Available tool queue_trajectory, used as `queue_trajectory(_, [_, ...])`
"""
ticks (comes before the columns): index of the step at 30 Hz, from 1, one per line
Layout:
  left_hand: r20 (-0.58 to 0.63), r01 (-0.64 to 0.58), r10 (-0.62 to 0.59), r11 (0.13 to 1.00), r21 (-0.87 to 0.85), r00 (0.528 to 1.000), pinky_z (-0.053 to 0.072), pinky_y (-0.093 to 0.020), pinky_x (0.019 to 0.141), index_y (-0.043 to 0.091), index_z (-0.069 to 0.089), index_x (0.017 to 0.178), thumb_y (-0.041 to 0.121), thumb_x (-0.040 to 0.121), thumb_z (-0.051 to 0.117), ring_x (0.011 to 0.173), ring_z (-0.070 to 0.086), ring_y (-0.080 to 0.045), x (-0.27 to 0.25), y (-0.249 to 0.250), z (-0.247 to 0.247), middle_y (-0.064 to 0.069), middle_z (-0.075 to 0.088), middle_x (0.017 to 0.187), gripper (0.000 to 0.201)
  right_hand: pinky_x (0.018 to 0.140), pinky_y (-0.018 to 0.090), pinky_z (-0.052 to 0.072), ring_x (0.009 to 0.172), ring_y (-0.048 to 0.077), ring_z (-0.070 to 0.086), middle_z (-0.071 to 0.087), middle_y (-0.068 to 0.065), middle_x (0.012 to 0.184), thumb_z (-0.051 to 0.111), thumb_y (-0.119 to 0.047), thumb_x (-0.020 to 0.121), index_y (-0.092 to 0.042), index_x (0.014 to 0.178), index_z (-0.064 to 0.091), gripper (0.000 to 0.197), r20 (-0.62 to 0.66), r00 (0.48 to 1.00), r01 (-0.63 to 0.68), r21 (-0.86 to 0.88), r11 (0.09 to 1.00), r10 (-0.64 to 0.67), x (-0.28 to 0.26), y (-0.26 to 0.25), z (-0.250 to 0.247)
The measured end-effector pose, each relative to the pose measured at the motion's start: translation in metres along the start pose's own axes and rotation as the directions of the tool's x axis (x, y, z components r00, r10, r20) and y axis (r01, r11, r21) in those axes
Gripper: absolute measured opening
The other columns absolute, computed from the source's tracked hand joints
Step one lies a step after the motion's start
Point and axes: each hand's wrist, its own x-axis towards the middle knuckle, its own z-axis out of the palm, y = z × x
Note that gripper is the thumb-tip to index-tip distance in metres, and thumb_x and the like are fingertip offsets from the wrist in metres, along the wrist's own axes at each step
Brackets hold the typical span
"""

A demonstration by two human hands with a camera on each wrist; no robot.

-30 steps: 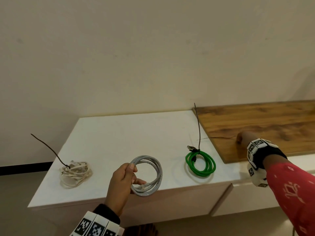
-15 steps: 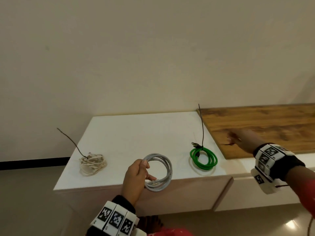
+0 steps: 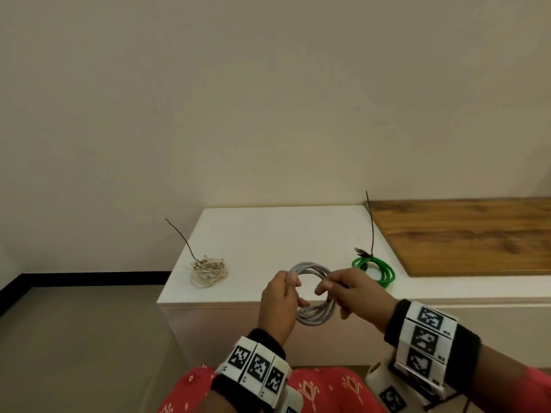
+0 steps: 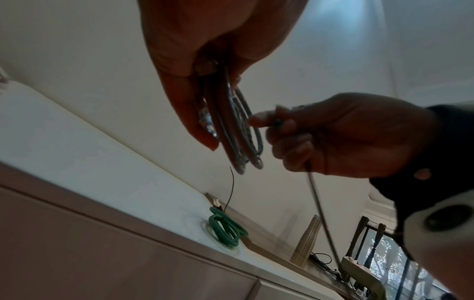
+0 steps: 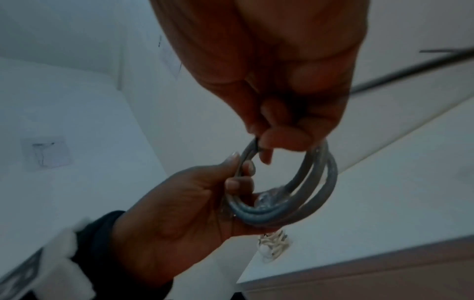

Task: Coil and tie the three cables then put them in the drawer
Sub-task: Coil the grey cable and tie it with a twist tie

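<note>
My left hand [image 3: 286,293] grips a grey cable coil [image 3: 313,315] upright in the air, just in front of the white cabinet top [image 3: 268,234]. My right hand [image 3: 326,289] is at the coil's right side and pinches a thin dark wire tie [image 4: 318,203] against it. The tie's free end trails away from the right hand [image 5: 282,121]. A green coil [image 3: 374,268] lies on the cabinet top at the right, tied, with a dark wire standing up from it. A cream coil [image 3: 208,271] lies at the left, also tied with a wire.
A wooden board [image 3: 462,234] covers the right part of the cabinet top. The pale cabinet front [image 3: 477,323] runs below its edge. Grey floor [image 3: 74,338] lies to the left, and a bare wall stands behind.
My right hand left the wooden board with the wire tie and came to the grey coil. The left hand kept hold of the coil, and the view swung left.
</note>
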Motion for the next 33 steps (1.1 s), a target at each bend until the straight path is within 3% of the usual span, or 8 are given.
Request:
queue_trajectory(2, [0.002, -0.003, 0.003, 1.0, -0.012, 1.0, 0.043, -0.018, 0.048, 0.015, 0.046, 0.072, 0.017, 0.098, 0.033, 0.052, 0.058, -0.011, -0.008, 0.002, 0.002, 0.006, 0.044, 0.054, 0.029, 0.046, 0.014, 0.044, 0.052, 0.01, 0.05, 0.055, 0.002, 0.062, 0.045, 0.002, 0.092, 0.003, 0.098, 0.066, 0.023, 0.022, 1.0, -0.004, 0.051, 0.999, 0.003, -0.002, 0.001, 0.008])
queue_trajectory(4, [0.002, 0.001, -0.001, 1.0, -0.029, 1.0, 0.043, -0.019, 0.049, 0.015, 0.047, 0.073, 0.018, 0.098, 0.033, 0.048, 0.056, -0.006, -0.016, 0.002, 0.001, 0.007, 0.045, 0.054, 0.029, 0.048, 0.012, 0.044, 0.049, 0.005, 0.053, 0.06, 0.003, 0.063, 0.051, 0.005, 0.088, 0.0, 0.095, 0.068, 0.019, -0.031, 0.999, 0.033, 0.112, 0.993, -0.029, -0.006, -0.002, 0.013])
queue_trajectory(9, [0.029, 0.003, -0.002, 0.999, -0.037, 1.0, 0.043, -0.021, 0.05, 0.01, 0.051, 0.081, 0.019, 0.099, 0.033, 0.057, 0.059, -0.018, -0.027, 0.002, 0.008, 0.005, 0.049, 0.061, 0.027, 0.046, 0.021, 0.048, 0.045, 0.012, 0.052, 0.062, 0.01, 0.06, 0.061, 0.002, 0.083, -0.008, 0.072, 0.058, 0.015, -0.221, 0.975, 0.063, 0.309, 0.949, 0.007, -0.011, -0.003, 0.021])
queue_trajectory(12, [0.038, 0.013, -0.013, 1.0, -0.01, 0.999, 0.042, -0.017, 0.049, 0.007, 0.054, 0.088, 0.021, 0.099, 0.032, 0.066, 0.061, -0.023, -0.031, 0.001, 0.012, 0.0, 0.054, 0.069, 0.028, 0.045, 0.024, 0.05, 0.043, 0.012, 0.054, 0.063, 0.008, 0.059, 0.06, 0.001, 0.083, -0.008, 0.071, 0.058, 0.015, -0.276, 0.961, 0.064, 0.297, 0.953, 0.022, -0.012, -0.002, 0.027])
queue_trajectory(17, [0.033, 0.011, -0.013, 0.998, 0.067, 0.999, 0.043, -0.013, 0.051, 0.011, 0.052, 0.087, 0.028, 0.099, 0.03, 0.057, 0.058, -0.009, -0.037, 0.001, 0.014, 0.001, 0.058, 0.075, 0.029, 0.044, 0.025, 0.051, 0.039, 0.011, 0.055, 0.064, 0.01, 0.058, 0.057, 0.002, 0.084, -0.007, 0.071, 0.058, 0.016, -0.303, 0.953, 0.081, 0.286, 0.955, 0.01, -0.016, -0.004, 0.033])
queue_trajectory(22, [-0.041, 0.031, -0.03, 0.999, 0.031, 0.999, 0.045, -0.026, 0.06, 0.013, 0.05, 0.083, 0.027, 0.099, 0.028, 0.062, 0.059, -0.018, -0.044, 0.007, 0.015, 0.003, 0.053, 0.068, 0.032, 0.043, 0.028, 0.05, 0.037, 0.014, 0.054, 0.061, 0.006, 0.055, 0.057, -0.002, 0.085, -0.008, 0.073, 0.057, 0.014, -0.319, 0.948, 0.087, 0.231, 0.969, -0.008, -0.016, -0.006, 0.034])
queue_trajectory(27, [-0.04, 0.011, -0.007, 0.995, 0.094, 0.999, 0.049, -0.046, 0.071, 0.006, 0.053, 0.091, 0.031, 0.097, 0.036, 0.078, 0.063, -0.031, -0.047, 0.005, 0.017, -0.015, 0.064, 0.083, 0.031, 0.042, 0.027, 0.05, 0.037, 0.012, 0.054, 0.063, 0.012, 0.06, 0.057, -0.001, 0.085, -0.011, 0.072, 0.054, 0.017, -0.333, 0.943, 0.099, 0.205, 0.974, -0.026, -0.016, -0.005, 0.035])
queue_trajectory(33, [-0.116, 0.051, -0.033, 0.986, 0.158, 0.993, 0.049, -0.045, 0.07, 0.008, 0.047, 0.083, 0.026, 0.097, 0.037, 0.078, 0.063, -0.033, -0.034, 0.006, 0.002, -0.017, 0.062, 0.079, 0.025, 0.047, 0.025, 0.053, 0.04, 0.008, 0.058, 0.063, 0.006, 0.063, 0.06, 0.001, 0.083, -0.018, 0.072, 0.056, 0.022, -0.247, 0.968, 0.09, 0.154, 0.984, -0.05, -0.019, -0.004, 0.04])
